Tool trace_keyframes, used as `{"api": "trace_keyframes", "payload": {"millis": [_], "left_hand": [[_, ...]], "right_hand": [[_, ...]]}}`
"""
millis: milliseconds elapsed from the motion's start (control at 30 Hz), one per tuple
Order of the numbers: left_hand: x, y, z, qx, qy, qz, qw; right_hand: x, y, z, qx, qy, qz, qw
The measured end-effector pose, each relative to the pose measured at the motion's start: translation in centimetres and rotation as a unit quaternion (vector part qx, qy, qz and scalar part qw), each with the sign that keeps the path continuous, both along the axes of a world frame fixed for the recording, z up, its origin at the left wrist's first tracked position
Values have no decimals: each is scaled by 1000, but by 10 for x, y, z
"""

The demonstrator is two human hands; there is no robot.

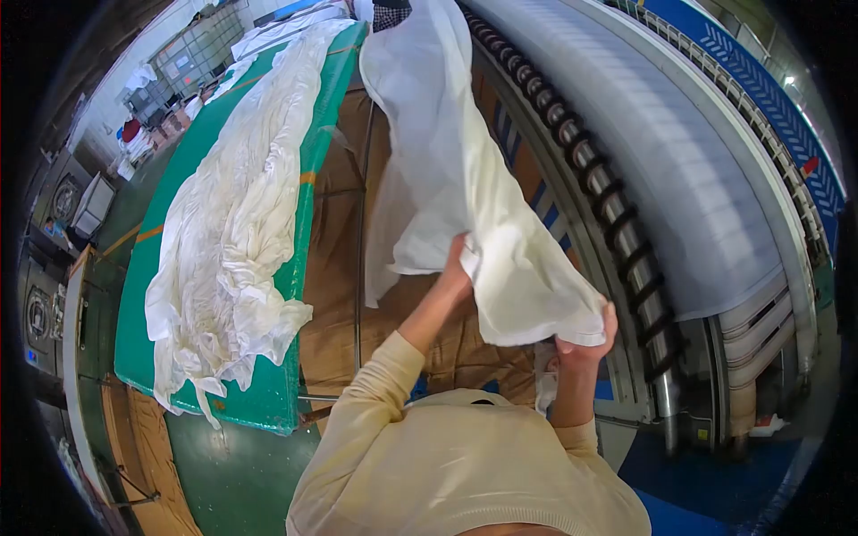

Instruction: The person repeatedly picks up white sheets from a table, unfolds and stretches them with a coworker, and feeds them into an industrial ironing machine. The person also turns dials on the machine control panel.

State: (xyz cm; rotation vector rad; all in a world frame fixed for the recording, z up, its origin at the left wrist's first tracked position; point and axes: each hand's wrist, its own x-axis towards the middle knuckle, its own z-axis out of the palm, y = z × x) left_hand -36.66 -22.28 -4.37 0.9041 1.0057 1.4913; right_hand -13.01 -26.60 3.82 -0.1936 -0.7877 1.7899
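A long white sheet [514, 246] hangs in front of me, stretching from my hands up to the far end. My left hand [460, 261] is closed on its edge near the middle, the fingers partly hidden by the cloth. At the right, my right hand [597, 332] grips a lower corner of the same sheet, close to the spiral-wrapped roller. A crumpled pile of white sheets [237, 205] lies along the green table to my left, apart from both hands.
The green table [138, 295] runs along the left. On the right stand a spiral-wrapped metal roller [617, 201] and a large ironing machine carrying white fabric [670, 143]. Brown cloth [335, 241] hangs between table and machine. A person in checkered clothing [390, 15] is at the far end.
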Motion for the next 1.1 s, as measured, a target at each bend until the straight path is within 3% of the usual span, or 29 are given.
{"api": "trace_keyframes", "payload": {"millis": [133, 200, 267, 333, 367, 400, 467, 500, 533, 567, 633, 667, 700, 767, 800, 867, 900, 967, 1033, 1067, 1100], "left_hand": [[70, -49, 41, -156, -168, 54, 972], [68, -67, -44, -64, -32, 14, 997], [55, -99, -43, -58, 57, 66, 995], [20, -121, -13, -66, 24, -24, 997], [7, -134, -11, -54, -22, 15, 998], [-4, -150, -11, -42, -66, 53, 996], [-19, -176, -11, -166, -282, 284, 901], [-36, -190, -22, -166, -263, 356, 881], [-55, -199, -33, -163, -242, 426, 856], [-64, -206, -29, -163, -241, 425, 857], [-75, -218, -19, -52, 3, 373, 926], [-78, -222, -25, -53, 2, 373, 926], [-81, -225, -40, -91, 170, 368, 910], [-84, -228, -81, -158, 486, 324, 796], [-86, -229, -109, -161, 485, 324, 796], [-85, -228, -166, -318, 502, 281, 753], [-75, -228, -178, -321, 502, 277, 754], [-47, -216, -197, -384, 665, 157, 622], [-31, -207, -230, -238, 717, 2, 655], [-11, -193, -193, -152, 548, -14, 823], [4, -182, -148, -57, 343, -30, 937]], "right_hand": [[25, 4, 1, -54, 58, -20, 997], [29, 5, -13, -52, -6, -76, 996], [30, 11, -15, -50, -37, -102, 993], [32, 15, -7, 30, -271, -46, 961], [33, 17, -6, 70, -382, -16, 922], [36, 23, -11, 70, -380, -14, 922], [45, 39, -33, 157, -518, -18, 840], [46, 42, -40, 199, -582, -20, 788], [45, 45, -47, 199, -581, -21, 789], [44, 45, -52, 198, -601, -60, 772], [42, 43, -61, 195, -639, -136, 731], [39, 43, -68, 195, -640, -136, 731], [34, 43, -75, 178, -610, -145, 758], [21, 39, -86, 143, -548, -162, 808], [10, 33, -84, 142, -550, -160, 807], [-24, 13, -73, 59, -433, -126, 891], [-38, 1, -65, 51, -403, -65, 912], [-70, -22, -44, 37, -333, 46, 941], [-94, -43, -26, 18, -285, 141, 948], [-103, -49, -21, 9, -269, 184, 945], [-110, -53, -24, 7, -268, 180, 947]]}}
